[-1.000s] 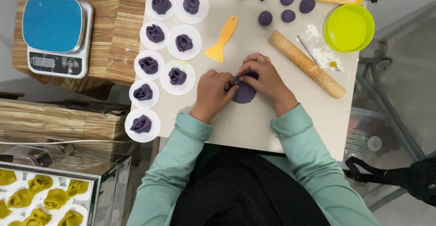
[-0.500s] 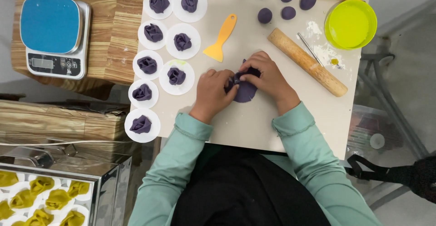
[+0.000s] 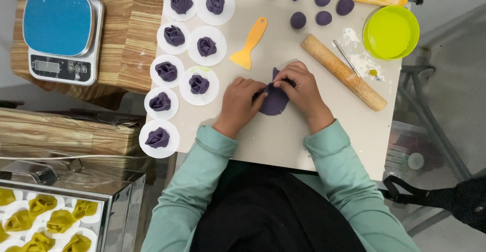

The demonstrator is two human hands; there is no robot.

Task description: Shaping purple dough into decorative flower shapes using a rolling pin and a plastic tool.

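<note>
A flat piece of purple dough lies on the pale work board, its top edge pinched upward. My left hand presses on the dough's left side. My right hand folds over the dough's upper right, fingertips pinching the raised edge. Both hands touch the same piece. Much of the dough is hidden under my fingers.
Several shaped purple dough flowers on white paper rounds line the board's left. Purple dough balls, a yellow scraper, a wooden rolling pin and a green bowl lie beyond. A blue kitchen scale sits left; yellow shaped pieces fill a tray.
My hands have kept working the dough in place; its top edge now stands up in a pinched point between my fingers.
</note>
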